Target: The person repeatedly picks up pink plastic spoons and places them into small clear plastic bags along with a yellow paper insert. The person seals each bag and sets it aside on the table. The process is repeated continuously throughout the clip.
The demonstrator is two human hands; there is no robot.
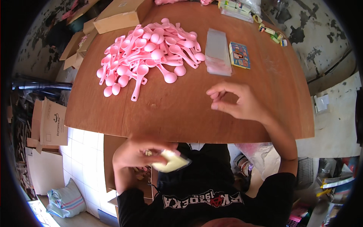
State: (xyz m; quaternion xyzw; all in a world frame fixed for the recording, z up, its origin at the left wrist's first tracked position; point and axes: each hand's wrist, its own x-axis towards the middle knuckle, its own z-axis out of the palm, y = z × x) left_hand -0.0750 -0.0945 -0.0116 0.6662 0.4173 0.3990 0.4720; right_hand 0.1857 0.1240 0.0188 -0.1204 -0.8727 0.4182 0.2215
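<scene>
My left hand [138, 153], slightly blurred, is below the table's near edge. It is closed on a pale yellow packet [172, 162] with a clear plastic edge, held tilted near my lap. Over the right half of the table, my right hand [238, 101] has its fingers loosely curved, with a gap between thumb and forefinger and nothing visible in them. Beyond that hand lie a stack of clear plastic bags [218, 51] and a small stack of colourful printed cards [239, 55]. A big heap of pink plastic spoons [151, 53] covers the table's far left.
The brown wooden table [170, 117] has a curved-looking near edge. A cardboard box [121, 17] stands at its far left; another open carton [109, 162] is below my left hand. Rolls of tape [272, 34] and plastic packs [236, 13] sit far right.
</scene>
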